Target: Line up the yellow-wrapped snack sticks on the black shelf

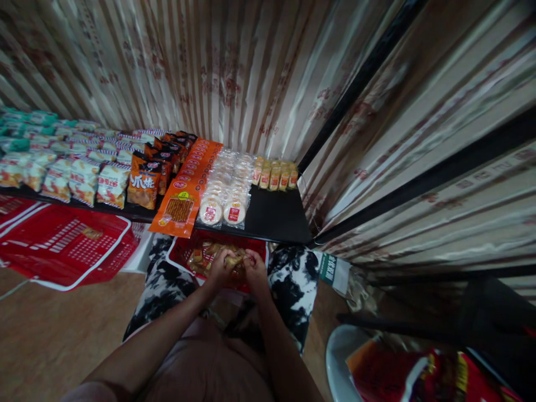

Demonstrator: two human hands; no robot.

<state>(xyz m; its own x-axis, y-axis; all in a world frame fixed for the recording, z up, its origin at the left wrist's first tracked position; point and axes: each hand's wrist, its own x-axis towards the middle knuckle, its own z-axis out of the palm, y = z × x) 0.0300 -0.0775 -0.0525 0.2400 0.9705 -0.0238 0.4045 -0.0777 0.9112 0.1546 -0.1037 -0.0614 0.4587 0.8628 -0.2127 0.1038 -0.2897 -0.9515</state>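
Observation:
My left hand [220, 270] is closed on a small, yellowish-brown wrapped snack packet [234, 260]. My right hand [254, 269] pinches the packet's other side with thumb and fingers. Both hands are over a red plastic basket [260, 247] with a white rim, between my knees at the shelf's front edge. More of the same brownish snack packets [196, 258] lie inside it. The contents of the packet in my hands are too dim to make out.
On the black shelf [278, 215] stand rows of small yellow packets [274, 176], clear-wrapped round crackers [234, 212], a long orange snack bag [178, 209], orange-black bags [143, 181] and white bags [112, 184]. A larger red basket [67, 245] is at left, a pale tub [335, 357] at right.

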